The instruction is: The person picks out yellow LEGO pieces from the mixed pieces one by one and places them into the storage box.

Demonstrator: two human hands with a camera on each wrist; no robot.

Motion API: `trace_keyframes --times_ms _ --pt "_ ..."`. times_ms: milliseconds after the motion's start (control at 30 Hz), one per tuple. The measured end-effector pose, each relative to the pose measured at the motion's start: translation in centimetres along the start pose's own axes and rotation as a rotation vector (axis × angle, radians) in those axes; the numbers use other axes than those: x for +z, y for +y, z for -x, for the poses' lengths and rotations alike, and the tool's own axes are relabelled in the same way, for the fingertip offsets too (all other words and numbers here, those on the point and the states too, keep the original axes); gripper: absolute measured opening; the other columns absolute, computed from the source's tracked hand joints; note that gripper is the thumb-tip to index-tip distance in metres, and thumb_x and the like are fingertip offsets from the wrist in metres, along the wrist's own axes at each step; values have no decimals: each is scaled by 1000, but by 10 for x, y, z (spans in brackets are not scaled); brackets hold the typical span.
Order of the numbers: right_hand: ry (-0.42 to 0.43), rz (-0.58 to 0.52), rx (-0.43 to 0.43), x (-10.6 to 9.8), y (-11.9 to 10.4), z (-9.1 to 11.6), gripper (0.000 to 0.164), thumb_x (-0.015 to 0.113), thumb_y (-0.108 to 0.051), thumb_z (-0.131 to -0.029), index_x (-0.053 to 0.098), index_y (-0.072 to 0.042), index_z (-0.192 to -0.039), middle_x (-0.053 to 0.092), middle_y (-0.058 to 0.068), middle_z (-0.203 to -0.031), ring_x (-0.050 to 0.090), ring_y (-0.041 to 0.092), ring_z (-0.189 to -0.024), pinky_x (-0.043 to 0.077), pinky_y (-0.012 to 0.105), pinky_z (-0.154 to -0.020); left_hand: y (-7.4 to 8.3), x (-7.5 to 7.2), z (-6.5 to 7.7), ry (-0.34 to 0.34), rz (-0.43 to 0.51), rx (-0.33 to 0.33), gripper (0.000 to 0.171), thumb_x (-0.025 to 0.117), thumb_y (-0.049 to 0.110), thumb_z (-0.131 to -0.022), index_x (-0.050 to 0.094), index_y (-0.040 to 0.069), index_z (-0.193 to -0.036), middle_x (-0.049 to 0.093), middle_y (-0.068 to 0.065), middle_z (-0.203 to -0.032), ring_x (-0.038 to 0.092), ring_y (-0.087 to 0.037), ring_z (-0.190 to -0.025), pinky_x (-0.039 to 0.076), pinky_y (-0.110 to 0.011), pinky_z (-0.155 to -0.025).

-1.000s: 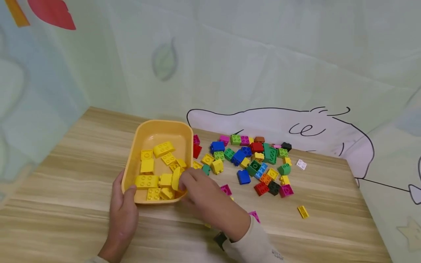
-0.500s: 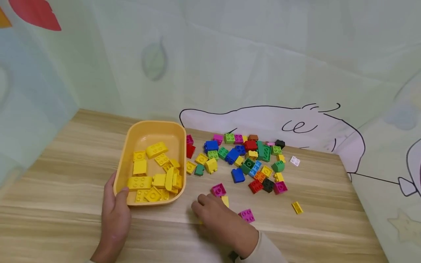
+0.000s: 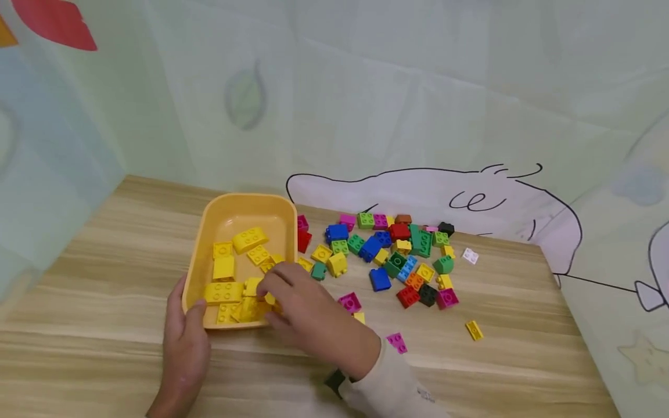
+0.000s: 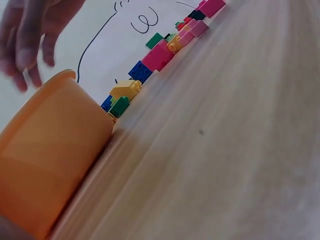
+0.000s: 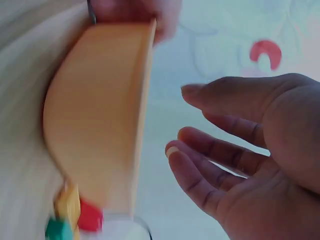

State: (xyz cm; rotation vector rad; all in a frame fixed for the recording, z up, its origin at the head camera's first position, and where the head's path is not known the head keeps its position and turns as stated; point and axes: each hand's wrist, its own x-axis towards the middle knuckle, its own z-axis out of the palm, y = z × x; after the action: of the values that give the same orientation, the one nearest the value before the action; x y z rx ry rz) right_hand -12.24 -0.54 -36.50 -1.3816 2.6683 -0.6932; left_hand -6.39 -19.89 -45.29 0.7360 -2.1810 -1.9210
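A yellow-orange plastic tub (image 3: 243, 200) stands on the table with several yellow building bricks (image 3: 223, 268) in it. My left hand (image 3: 187, 345) grips the tub's near left side, thumb at the rim and fingers along the outer wall. Above the tub's near right corner is my right hand (image 3: 308, 313). In the right wrist view its fingers (image 5: 192, 175) are bent loosely, thumb apart, with nothing between them. The left wrist view has the tub's outer wall (image 4: 55, 145) in front, and the right hand's blurred fingers over the rim.
Right of the tub lie many loose bricks (image 3: 378, 278) in mixed colours. Magenta bricks (image 3: 350, 302) lie nearer, beside the right forearm. A yellow brick (image 3: 474, 330) and a white brick (image 3: 470, 255) lie apart at the right. A printed cloth (image 3: 392, 104) hangs behind the table (image 3: 502, 377).
My right hand went from the tub to the table at its right, then back over the tub. Bricks in the tub's near part lie differently. The left hand keeps its grip.
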Motion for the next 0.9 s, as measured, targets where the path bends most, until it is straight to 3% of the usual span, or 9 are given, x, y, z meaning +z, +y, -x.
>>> trace_keyframes --times_ms 133,267,400,567,700,767,900 --pt "-16 -6 103 -13 28 28 27 78 -4 -86 63 -13 -106 62 -1 -110 57 15 -104 62 30 -94 -2 -2 -1 -9 4 8 52 19 19 -109 4 29 -158 5 6 -167 10 -17 -153 12 -54 -128" --pt "-164 13 275 -20 56 63 24 80 -2 -84 70 -13 -103 66 -1 -105 60 16 -99 64 33 -87 -3 -6 0 -7 0 23 52 18 19 -109 4 30 -158 5 7 -167 9 -16 -153 9 -53 -128" --pt "-213 50 276 -10 72 80 26 83 -4 -81 74 -9 -105 68 3 -105 61 19 -101 64 36 -88 -4 -8 1 11 7 13 52 18 19 -109 5 32 -157 7 8 -167 10 -14 -152 8 -49 -129" --pt "-226 83 250 4 79 78 33 84 -9 -80 74 -11 -112 69 4 -110 63 20 -104 63 37 -92 -4 -4 1 13 47 -14 52 19 18 -109 6 33 -157 7 9 -167 10 -13 -152 8 -46 -129" --pt "-202 94 252 -5 69 69 35 85 -11 -80 72 -12 -113 69 3 -112 63 19 -103 64 35 -90 -3 0 0 -15 36 2 52 18 18 -109 4 31 -157 4 7 -167 9 -15 -153 9 -50 -129" --pt "-161 81 237 -13 57 58 36 84 -12 -81 71 -13 -114 68 1 -112 63 17 -100 65 32 -87 -2 1 0 -17 22 14 52 18 18 -109 3 30 -157 5 6 -167 9 -16 -153 10 -52 -128" --pt "-76 25 175 -15 33 26 37 82 -15 -84 66 -14 -118 63 -2 -116 60 14 -103 63 30 -92 -3 2 0 -22 24 15 52 18 18 -109 3 30 -158 4 5 -167 9 -18 -153 11 -53 -128"
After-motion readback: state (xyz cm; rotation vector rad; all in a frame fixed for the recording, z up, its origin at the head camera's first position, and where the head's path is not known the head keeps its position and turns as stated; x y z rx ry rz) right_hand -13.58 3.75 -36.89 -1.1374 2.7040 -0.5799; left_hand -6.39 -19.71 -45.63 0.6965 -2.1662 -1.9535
